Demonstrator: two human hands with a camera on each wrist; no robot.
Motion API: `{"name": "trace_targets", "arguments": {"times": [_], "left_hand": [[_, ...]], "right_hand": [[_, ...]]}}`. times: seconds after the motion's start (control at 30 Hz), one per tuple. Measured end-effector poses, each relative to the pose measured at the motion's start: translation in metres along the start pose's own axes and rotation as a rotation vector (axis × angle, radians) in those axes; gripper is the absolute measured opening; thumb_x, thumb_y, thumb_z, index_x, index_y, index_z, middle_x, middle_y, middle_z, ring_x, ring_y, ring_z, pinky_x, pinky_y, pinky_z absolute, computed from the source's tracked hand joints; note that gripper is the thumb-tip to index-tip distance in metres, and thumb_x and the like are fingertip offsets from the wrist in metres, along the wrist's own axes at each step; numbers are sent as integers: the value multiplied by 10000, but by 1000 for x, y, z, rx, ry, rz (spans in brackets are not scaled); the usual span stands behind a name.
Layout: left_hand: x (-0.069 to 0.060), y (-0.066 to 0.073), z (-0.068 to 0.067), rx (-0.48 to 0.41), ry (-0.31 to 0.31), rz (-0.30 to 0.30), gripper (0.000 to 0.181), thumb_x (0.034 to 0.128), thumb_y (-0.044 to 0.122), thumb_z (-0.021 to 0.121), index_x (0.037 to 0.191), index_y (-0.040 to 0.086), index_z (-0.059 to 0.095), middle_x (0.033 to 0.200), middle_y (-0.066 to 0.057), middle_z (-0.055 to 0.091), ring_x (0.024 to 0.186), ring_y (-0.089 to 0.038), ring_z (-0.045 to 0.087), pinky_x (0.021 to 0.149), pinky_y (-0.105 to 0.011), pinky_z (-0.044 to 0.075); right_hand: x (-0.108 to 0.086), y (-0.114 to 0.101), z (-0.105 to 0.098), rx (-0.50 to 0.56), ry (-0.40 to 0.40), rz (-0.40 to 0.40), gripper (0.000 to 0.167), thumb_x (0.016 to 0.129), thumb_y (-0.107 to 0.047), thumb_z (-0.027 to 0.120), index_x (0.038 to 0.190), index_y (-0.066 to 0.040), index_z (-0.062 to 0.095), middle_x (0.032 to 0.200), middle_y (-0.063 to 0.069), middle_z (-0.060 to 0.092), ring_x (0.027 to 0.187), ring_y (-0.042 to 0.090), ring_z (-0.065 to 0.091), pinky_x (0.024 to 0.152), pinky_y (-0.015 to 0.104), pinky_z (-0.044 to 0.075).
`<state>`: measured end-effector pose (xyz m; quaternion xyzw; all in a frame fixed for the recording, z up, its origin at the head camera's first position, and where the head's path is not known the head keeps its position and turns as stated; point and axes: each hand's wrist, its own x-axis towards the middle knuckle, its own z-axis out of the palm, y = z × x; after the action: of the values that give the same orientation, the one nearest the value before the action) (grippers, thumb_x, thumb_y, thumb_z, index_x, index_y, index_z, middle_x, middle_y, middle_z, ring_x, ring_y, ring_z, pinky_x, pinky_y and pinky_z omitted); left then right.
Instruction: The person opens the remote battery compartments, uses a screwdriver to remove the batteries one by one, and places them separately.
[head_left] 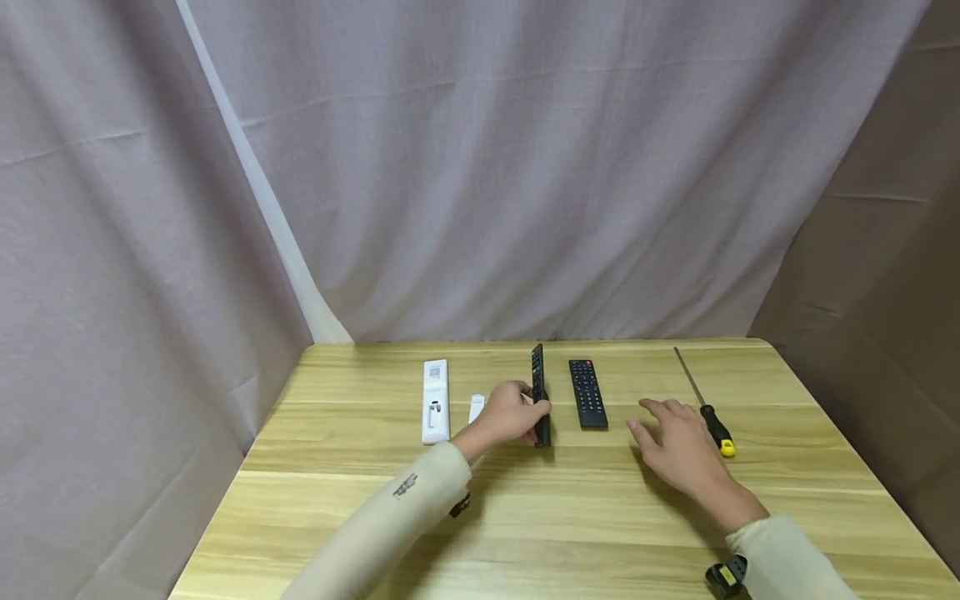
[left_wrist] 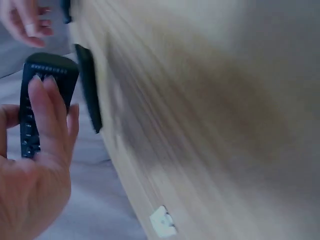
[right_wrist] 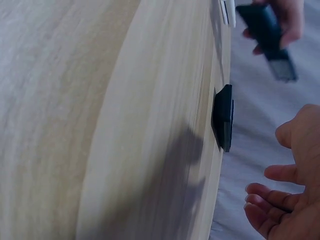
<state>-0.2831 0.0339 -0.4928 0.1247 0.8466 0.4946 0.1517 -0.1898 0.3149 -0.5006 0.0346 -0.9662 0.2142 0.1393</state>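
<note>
The left hand (head_left: 513, 412) grips a black remote (head_left: 538, 392), tilted up on its edge; in the left wrist view its fingers (left_wrist: 50, 115) lie across the buttons of this remote (left_wrist: 28, 120). Right of it a second black remote (head_left: 588, 394) lies flat, buttons up. The right hand (head_left: 681, 447) hovers between that remote and a screwdriver (head_left: 716, 427), fingers relaxed and holding nothing. In the right wrist view the right hand (right_wrist: 290, 185) is below the flat remote (right_wrist: 223, 118), apart from it.
A white remote (head_left: 435, 402) lies back up at the left, its battery compartment uncovered. Beside it is a small white cover (head_left: 477, 407), partly hidden by the left hand. Curtains (head_left: 525, 183) stand behind and at both sides of the wooden table (head_left: 555, 517).
</note>
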Motion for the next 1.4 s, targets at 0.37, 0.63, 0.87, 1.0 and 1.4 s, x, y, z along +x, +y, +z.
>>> {"name": "trace_targets", "arguments": {"times": [0.37,0.63,0.87,1.0,1.4], "left_hand": [[-51,-27,-29,-526,-124,52,402,1089,109,468,1384,-162,491,1175,-402,715,695,-181,760,699,-358,719],[-61,-29,-41,-594,-78,75,443,1104,135,461,1423,-172,440,1230,-399,689,756,-199,779,728,-369,721],[-58,-30,-37,-569,-99,78,426,1100,109,450,1421,-170,441,1251,-422,669,760,-186,767,732,-365,721],[-56,-25,-32,-554,-120,94,420,1102,111,444,1423,-159,444,1253,-434,662,760,-183,763,722,-365,721],[-58,-13,-21,-509,-158,153,413,1124,155,449,1434,-115,487,1222,-337,734,783,-148,779,723,-329,716]], "right_hand": [[-4,-2,-2,-6,-16,-17,522,1073,-346,625,1430,35,617,1359,304,655,1268,516,581,1073,725,491],[-5,-17,2,18,-27,-67,475,1072,-309,637,1405,30,638,1364,288,663,1299,506,581,1088,716,514],[-9,-48,10,56,7,-246,320,1055,-169,672,1341,-29,700,1246,151,740,1215,368,664,1029,578,616],[-13,-70,13,74,33,-355,312,1033,-154,705,1337,-86,709,1204,56,747,1158,255,680,1008,512,635],[-12,-116,18,37,12,-485,448,1020,-243,743,1436,-99,664,1209,9,693,1080,140,639,821,335,622]]}}
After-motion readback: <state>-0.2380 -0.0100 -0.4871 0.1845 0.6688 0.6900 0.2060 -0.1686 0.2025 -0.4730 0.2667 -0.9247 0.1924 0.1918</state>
